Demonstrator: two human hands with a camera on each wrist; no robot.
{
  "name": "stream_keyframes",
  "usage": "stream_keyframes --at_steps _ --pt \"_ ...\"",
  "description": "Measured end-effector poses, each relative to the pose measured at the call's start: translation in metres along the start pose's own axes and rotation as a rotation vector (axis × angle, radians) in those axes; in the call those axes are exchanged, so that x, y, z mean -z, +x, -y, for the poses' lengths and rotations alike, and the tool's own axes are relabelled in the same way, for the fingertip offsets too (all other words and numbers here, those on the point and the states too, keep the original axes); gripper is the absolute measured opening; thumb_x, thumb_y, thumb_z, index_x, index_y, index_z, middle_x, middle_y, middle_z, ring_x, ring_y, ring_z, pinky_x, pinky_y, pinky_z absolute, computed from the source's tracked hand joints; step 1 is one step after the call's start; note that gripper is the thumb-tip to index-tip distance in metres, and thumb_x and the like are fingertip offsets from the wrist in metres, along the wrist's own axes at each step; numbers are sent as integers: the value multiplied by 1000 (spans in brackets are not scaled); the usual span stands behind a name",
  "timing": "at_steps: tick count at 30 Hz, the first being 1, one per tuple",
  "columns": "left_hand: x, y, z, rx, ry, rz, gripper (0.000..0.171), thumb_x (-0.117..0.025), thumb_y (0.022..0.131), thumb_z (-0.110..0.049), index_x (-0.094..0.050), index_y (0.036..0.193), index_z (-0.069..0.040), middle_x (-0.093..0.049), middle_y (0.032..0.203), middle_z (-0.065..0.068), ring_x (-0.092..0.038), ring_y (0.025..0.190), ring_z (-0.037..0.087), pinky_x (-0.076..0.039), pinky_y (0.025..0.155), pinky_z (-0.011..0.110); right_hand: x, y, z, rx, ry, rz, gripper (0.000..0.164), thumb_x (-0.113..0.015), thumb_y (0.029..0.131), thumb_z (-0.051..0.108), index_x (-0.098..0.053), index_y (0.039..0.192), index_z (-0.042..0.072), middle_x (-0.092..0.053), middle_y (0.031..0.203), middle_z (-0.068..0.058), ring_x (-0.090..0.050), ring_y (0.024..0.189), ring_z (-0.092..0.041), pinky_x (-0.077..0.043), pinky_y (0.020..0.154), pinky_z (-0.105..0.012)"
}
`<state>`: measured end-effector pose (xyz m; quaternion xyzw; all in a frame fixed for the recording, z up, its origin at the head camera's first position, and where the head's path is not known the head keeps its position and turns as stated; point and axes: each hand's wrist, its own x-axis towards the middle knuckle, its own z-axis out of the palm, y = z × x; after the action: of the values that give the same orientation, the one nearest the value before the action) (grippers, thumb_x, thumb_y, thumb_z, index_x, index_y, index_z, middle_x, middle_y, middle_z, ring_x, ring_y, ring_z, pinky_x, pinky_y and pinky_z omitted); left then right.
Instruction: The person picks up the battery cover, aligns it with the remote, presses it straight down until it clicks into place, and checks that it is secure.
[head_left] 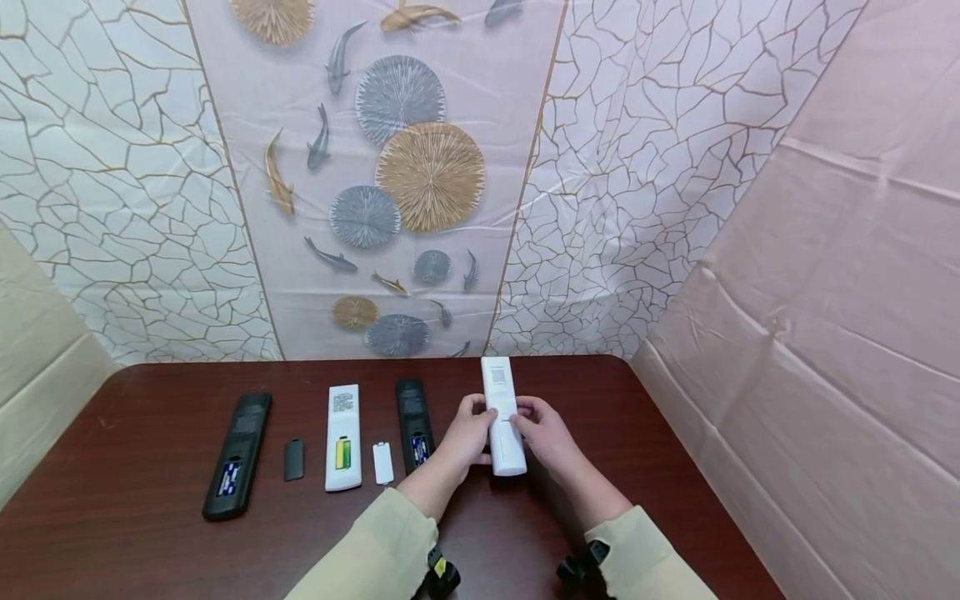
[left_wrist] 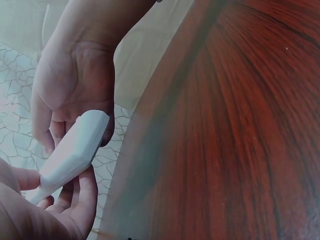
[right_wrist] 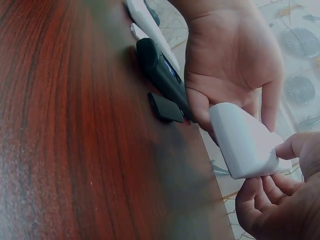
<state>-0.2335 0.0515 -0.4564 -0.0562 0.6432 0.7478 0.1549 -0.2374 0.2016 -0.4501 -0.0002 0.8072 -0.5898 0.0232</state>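
Note:
Between my two hands a white remote control [head_left: 504, 442] is held up over the table, its back with a printed label facing me. My left hand [head_left: 467, 435] grips its left side, thumb on the back near the edge. From the other side my right hand [head_left: 549, 435] pinches it, the thumb beside a small notch on the back. In the left wrist view the end of the white remote [left_wrist: 75, 145] shows, with fingers curled beneath it. The right wrist view shows the remote's rounded end [right_wrist: 240, 140] and the right thumb pressed against its side.
Left of my hands lie a black remote [head_left: 412, 404], a white battery cover [head_left: 383, 463], a white remote [head_left: 343, 417], a black battery cover [head_left: 294, 460] and another black remote [head_left: 243, 425]. Their compartments show batteries. Another black cover [right_wrist: 164, 107] lies near my left hand.

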Motion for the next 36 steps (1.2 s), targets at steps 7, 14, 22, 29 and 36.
stream_keyframes --at_steps 7,14,22,29,36 --pt "2 0 -4 5 12 10 43 -48 105 -29 -37 144 -17 -52 133 17 -64 97 28 -57 68 44 1 0 2 1 -7 -3 33 -58 97 6 -56 129 -2 -59 107 -14 -58 88 -21 -50 70 -31" --pt "2 2 -2 2 29 10 43 -49 104 -28 -37 144 -16 -55 126 17 -65 96 27 -56 68 43 0 0 1 -18 -34 -11 34 -58 98 9 -56 130 -1 -60 112 -14 -59 91 -21 -50 72 -31" --pt "0 5 3 -10 53 13 47 -51 101 -23 -35 145 -12 -57 121 19 -65 96 28 -57 67 45 5 1 -5 -69 -23 6 35 -58 100 15 -56 133 3 -59 114 -13 -58 95 -23 -52 74 -34" --pt "-5 11 8 2 86 1 47 -52 102 -22 -36 145 -7 -56 123 21 -65 97 29 -58 68 45 13 -7 -8 -76 33 -4 34 -55 97 7 -56 130 -2 -59 106 -14 -60 86 -23 -54 72 -39" --pt "-6 19 13 39 107 -28 47 -52 102 -16 -36 145 -5 -55 123 23 -64 99 32 -59 66 43 22 -11 -14 -78 45 -14 36 -53 96 4 -54 130 -5 -59 107 -18 -60 87 -27 -55 71 -39"
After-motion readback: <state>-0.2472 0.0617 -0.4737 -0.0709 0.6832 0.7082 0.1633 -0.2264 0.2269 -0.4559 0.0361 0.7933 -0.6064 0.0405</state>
